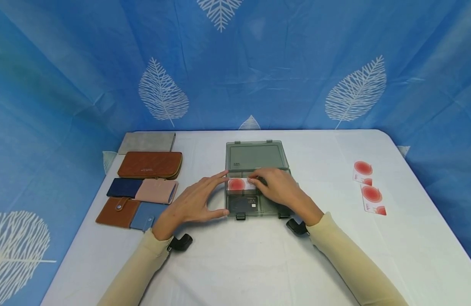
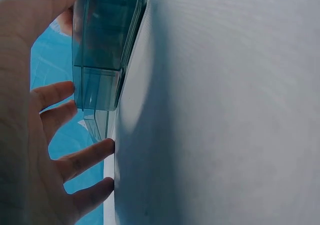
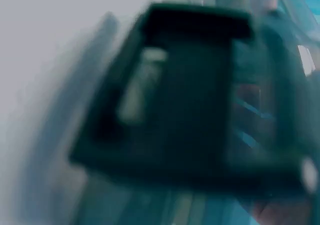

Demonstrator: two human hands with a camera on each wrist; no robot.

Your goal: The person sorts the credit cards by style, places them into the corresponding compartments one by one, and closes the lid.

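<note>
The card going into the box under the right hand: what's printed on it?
The card is white with a red circle, clearest in the head view.

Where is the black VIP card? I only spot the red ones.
In the head view, the black VIP card lies in the front compartment of the open grey box, just nearer than the red-dot card under both hands.

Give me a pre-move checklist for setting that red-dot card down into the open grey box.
1. Box lid open and lying flat behind: ok.
2. Red-dot card pinched by right hand: ok.
3. Left hand steadying the box's left side, fingers straight: ok.
4. Front compartment already holds a dark VIP card, so it is not free: not ok.
5. Room under the red-dot card: cannot tell, the hand hides it.
6. Two spare cards lie apart on the right: ok.
</note>
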